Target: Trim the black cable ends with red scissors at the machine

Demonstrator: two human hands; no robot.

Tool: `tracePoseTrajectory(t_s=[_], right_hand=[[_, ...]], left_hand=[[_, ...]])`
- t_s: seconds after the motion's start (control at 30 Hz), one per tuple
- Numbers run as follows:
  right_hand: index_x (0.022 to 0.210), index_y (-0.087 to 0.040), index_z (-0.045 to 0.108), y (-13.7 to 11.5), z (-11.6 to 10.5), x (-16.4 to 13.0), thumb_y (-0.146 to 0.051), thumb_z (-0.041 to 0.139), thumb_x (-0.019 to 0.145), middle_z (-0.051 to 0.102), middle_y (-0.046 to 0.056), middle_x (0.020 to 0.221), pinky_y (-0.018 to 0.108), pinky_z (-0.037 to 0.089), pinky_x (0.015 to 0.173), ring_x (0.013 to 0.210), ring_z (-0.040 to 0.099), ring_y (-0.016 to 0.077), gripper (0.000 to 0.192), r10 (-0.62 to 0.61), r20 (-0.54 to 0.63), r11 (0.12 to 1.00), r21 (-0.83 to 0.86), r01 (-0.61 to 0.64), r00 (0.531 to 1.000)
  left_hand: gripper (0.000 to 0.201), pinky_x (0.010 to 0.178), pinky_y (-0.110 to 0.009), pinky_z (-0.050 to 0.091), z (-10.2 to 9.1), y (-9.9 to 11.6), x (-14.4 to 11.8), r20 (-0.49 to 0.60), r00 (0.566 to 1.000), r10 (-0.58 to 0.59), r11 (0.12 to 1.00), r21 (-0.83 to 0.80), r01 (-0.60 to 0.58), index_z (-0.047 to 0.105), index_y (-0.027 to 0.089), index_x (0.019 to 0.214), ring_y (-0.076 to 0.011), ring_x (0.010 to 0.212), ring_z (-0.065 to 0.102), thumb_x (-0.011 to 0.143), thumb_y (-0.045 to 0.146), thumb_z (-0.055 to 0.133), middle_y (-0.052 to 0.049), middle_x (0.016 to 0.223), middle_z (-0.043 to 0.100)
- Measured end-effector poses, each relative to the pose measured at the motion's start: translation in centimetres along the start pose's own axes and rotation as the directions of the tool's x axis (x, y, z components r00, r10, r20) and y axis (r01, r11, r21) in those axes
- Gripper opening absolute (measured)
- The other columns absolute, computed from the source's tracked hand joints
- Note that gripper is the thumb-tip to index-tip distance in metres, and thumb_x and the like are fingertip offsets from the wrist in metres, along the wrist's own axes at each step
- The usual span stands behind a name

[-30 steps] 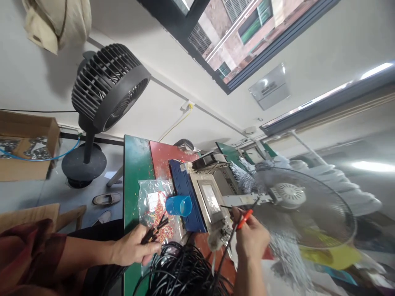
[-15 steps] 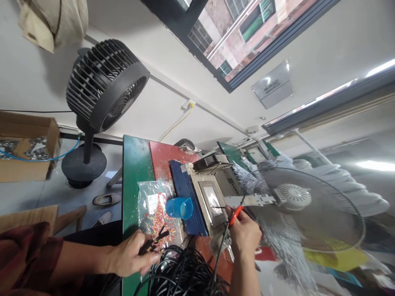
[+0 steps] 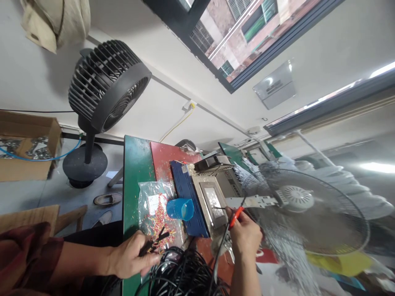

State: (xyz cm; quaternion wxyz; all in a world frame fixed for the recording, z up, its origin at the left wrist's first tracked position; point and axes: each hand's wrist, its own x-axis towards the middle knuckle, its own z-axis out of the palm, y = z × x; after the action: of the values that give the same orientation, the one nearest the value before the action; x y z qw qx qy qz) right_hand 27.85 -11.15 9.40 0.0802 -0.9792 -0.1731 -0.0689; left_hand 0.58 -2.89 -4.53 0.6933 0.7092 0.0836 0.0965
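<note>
While a tangled heap of black cables lies nearest, the left hand pinches a bundle of short black cable ends, and the right hand grips a thin black wire with an orange sleeve (against the grey box-shaped machine). Farther left stands a blue plastic cup.

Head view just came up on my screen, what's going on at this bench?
A person is working cables at a green bench. Their left hand grips a small bundle of black cable ends above a coil of black cable. Their right hand pinches one black cable with a red sleeve, its tip held at the grey machine. A blue cup lies beside a bag of small coloured pieces.
</note>
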Motion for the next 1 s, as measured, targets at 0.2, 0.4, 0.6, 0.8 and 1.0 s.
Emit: tracePoseTrajectory(t_s=[0.2, 0.4, 0.6, 0.8, 1.0], right_hand=[[0.099, -0.016, 0.070, 0.08, 0.08, 0.10, -0.050, 0.048, 0.074, 0.065, 0.012, 0.063, 0.028, 0.035, 0.055, 0.069, 0.058, 0.0264, 0.048, -0.008, 0.008, 1.000, 0.011, 0.008, 1.000], [0.101, -0.015, 0.069, 0.08, 0.15, 0.18, -0.051, 0.046, 0.074, 0.067, 0.013, 0.069, 0.027, 0.034, 0.056, 0.072, 0.059, 0.0256, 0.050, 0.009, 0.018, 0.999, 0.032, -0.010, 1.000], [0.101, -0.016, 0.069, -0.18, -0.09, 0.16, -0.049, 0.048, 0.074, 0.066, 0.012, 0.066, 0.027, 0.034, 0.056, 0.071, 0.059, 0.0254, 0.047, 0.020, 0.033, 1.000, 0.020, -0.021, 0.999], [0.101, -0.019, 0.069, -0.17, -0.26, 0.23, -0.047, 0.049, 0.075, 0.066, 0.011, 0.066, 0.025, 0.034, 0.055, 0.070, 0.059, 0.0238, 0.043, 0.014, 0.058, 1.000, 0.006, -0.015, 0.998], [0.102, -0.023, 0.068, 0.09, -0.13, 0.47, -0.045, 0.049, 0.076, 0.067, 0.008, 0.069, 0.023, 0.033, 0.054, 0.070, 0.059, 0.0209, 0.038, -0.013, 0.097, 1.000, -0.016, 0.014, 0.995]], left_hand=[[0.026, 0.066, -0.022, 0.040, 0.31, -0.39, -0.04, -0.023, 1.000, 0.010, 1.000, -0.021, -0.011, 0.041, 0.018, 0.079, -0.0068, 0.052, 0.047, 0.089, 0.041, 0.035, 0.005, 0.052, 0.049], [0.029, 0.065, -0.021, 0.040, 0.20, -0.36, 0.13, -0.011, 0.999, 0.041, 0.999, -0.029, -0.041, 0.041, 0.018, 0.074, -0.0066, 0.052, 0.048, 0.089, 0.041, 0.033, 0.004, 0.052, 0.049], [0.027, 0.069, -0.023, 0.040, 0.14, -0.33, 0.12, -0.015, 1.000, 0.022, 1.000, -0.002, -0.022, 0.041, 0.018, 0.075, -0.0072, 0.054, 0.049, 0.089, 0.040, 0.034, 0.003, 0.053, 0.052], [0.028, 0.067, -0.021, 0.040, 0.11, -0.16, 0.02, -0.024, 0.999, 0.038, 0.999, -0.016, -0.039, 0.042, 0.017, 0.077, -0.0066, 0.052, 0.049, 0.089, 0.041, 0.033, 0.004, 0.052, 0.051], [0.028, 0.064, -0.021, 0.040, 0.46, -0.69, -0.03, -0.044, 0.999, 0.024, 1.000, 0.005, -0.024, 0.040, 0.017, 0.077, -0.0066, 0.053, 0.049, 0.089, 0.042, 0.033, 0.004, 0.053, 0.052]])
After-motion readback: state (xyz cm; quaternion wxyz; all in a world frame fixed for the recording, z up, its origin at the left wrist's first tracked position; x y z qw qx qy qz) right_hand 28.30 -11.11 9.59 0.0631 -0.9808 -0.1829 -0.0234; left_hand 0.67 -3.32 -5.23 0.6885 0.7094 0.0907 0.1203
